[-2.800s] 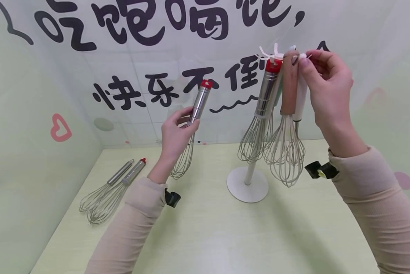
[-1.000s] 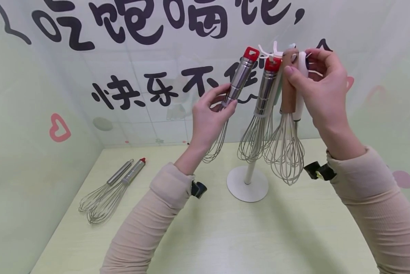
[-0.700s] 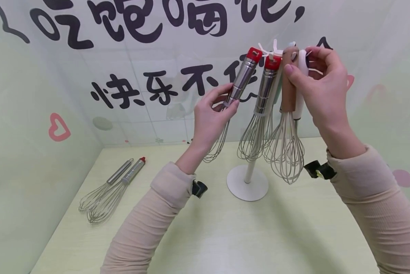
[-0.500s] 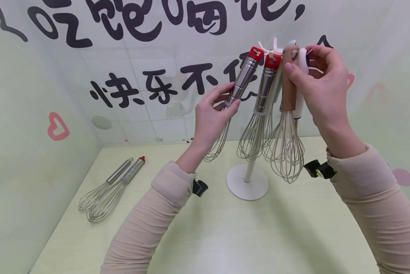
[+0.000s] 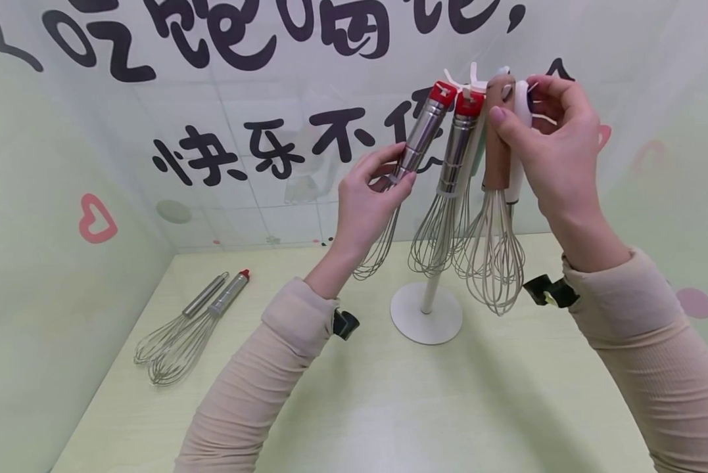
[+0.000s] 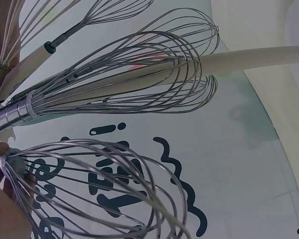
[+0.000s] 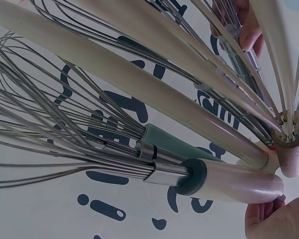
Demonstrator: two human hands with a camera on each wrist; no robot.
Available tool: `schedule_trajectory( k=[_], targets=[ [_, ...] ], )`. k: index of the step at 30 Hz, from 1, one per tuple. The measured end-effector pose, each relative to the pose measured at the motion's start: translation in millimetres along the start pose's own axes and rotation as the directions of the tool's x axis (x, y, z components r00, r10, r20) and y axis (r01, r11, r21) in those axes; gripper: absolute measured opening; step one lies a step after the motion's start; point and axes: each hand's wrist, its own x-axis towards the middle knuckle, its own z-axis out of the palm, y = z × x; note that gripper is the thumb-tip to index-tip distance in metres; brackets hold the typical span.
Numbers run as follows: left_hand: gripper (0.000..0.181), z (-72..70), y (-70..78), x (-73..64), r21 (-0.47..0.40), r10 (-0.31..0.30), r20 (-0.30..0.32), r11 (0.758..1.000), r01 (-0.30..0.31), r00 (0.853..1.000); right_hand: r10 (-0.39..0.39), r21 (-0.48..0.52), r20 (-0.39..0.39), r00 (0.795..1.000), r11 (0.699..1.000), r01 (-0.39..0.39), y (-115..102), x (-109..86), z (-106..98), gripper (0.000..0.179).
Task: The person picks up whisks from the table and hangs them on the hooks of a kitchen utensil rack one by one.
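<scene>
My left hand (image 5: pixel 365 207) grips a steel whisk (image 5: pixel 421 138) low on its handle, wires hanging down and tilted. Its red end cap overlaps a white hook of the stand (image 5: pixel 426 334) in the head view. Close beside it hangs a similar red-capped whisk (image 5: pixel 459 144). My right hand (image 5: pixel 557 148) has its thumb on the wooden handle of a whisk (image 5: pixel 497 154), fingers curled behind the top of a white-handled whisk (image 7: pixel 234 180). A green-handled whisk (image 7: pixel 174 144) hangs behind them. In the left wrist view, the held whisk's wires (image 6: pixel 104 184) spread below the hanging ones.
Two more whisks lie on the table at the left, one with a plain steel handle (image 5: pixel 206 295) and one with a red cap (image 5: pixel 231 294). A printed wall (image 5: pixel 271 210) stands close behind the stand. The pale table (image 5: pixel 365 407) stretches in front.
The left hand has carried its whisk up and right to the stand's hooks, then barely moved in the last half second. The right thumb has shifted from the white handle onto the wooden one.
</scene>
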Motion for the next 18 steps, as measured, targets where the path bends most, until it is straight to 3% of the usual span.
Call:
schedule_trajectory(
  k=[7, 18],
  targets=[
    [0.043, 1.9, -0.8, 1.5, -0.049, -0.031, 0.034, 0.998, 0.032, 0.999, 0.006, -0.014, -0.002, 1.0, 1.0, -0.006, -0.3, 0.1, 0.1, 0.044],
    [0.043, 6.8, -1.9, 1.6, 0.003, -0.056, 0.06, 0.998, 0.056, 0.997, 0.065, -0.025, 0.0, 0.998, 0.998, -0.065, -7.1, -0.8, 0.8, 0.047]
  ],
)
